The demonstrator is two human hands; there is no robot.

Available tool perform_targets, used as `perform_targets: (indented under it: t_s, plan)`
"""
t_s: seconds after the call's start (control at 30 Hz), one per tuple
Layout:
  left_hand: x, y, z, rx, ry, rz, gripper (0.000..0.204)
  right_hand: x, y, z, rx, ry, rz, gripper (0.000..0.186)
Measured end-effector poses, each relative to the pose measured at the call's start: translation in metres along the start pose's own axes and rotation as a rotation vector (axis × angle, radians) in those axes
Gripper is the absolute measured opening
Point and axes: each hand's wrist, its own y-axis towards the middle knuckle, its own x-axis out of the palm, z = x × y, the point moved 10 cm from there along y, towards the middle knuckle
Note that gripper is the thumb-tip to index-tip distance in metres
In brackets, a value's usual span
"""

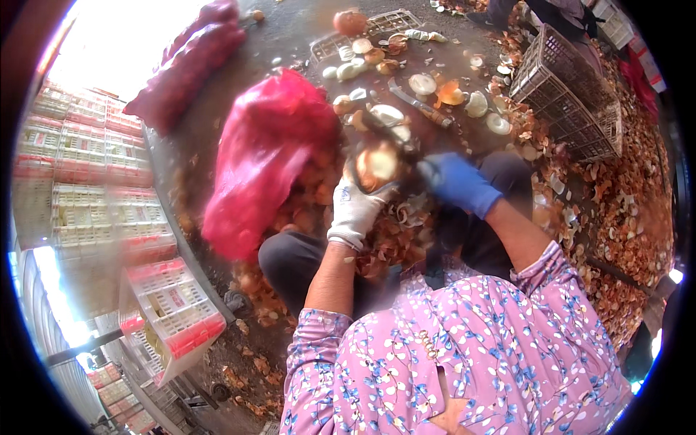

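Note:
My left hand [354, 210], in a white glove with a dark palm, is closed around a partly peeled onion [378, 164]. My right hand [458, 183], in a blue glove, is closed just right of the onion and smeared by motion. A dark, blurred blade-like shape [395, 138], apparently a knife, reaches from it toward the onion. Beyond my hands, another knife [420, 106] with a wooden handle lies among cut onion pieces [423, 84]. A pink-red mesh sack [264, 145] slumps left of my left hand, with brown-skinned onions at its open side.
Another full mesh sack [190, 69] lies at the far left. Stacked pale and red crates [177, 301] line the left side. A plastic crate [565, 94] stands at the right amid heaped onion skins [616, 225]. Another person's dark-clothed legs [500, 13] show at the top right.

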Motion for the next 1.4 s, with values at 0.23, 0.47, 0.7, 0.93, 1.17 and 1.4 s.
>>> perform_targets:
  t_s: [0.23,0.47,0.7,0.93,1.17,1.4]
  plan:
    - [0.001,0.06,-0.05,-0.458,-0.53,-0.079,0.064,-0.026,-0.005,-0.022,-0.22,0.196,0.274,0.023]
    - [-0.054,0.073,-0.123,-0.588,-0.868,0.165,0.04,-0.011,0.008,-0.041,-0.239,0.437,0.049,0.025]
    - [-0.029,0.02,-0.318,-0.63,0.028,-0.096,0.033,-0.022,-0.002,-0.049,-0.437,-0.017,0.505,0.023]
    - [0.006,0.049,-0.281,-0.518,0.595,-0.345,0.074,-0.013,0.002,-0.027,0.003,0.652,0.179,0.023]
    - [0.022,0.03,-0.303,-0.57,0.595,-0.505,0.063,0.007,0.003,-0.053,-0.07,0.523,-0.026,0.029]
    - [0.051,-0.076,-0.358,-1.012,0.161,-0.507,0.054,0.005,0.005,-0.037,0.106,0.66,0.005,0.028]
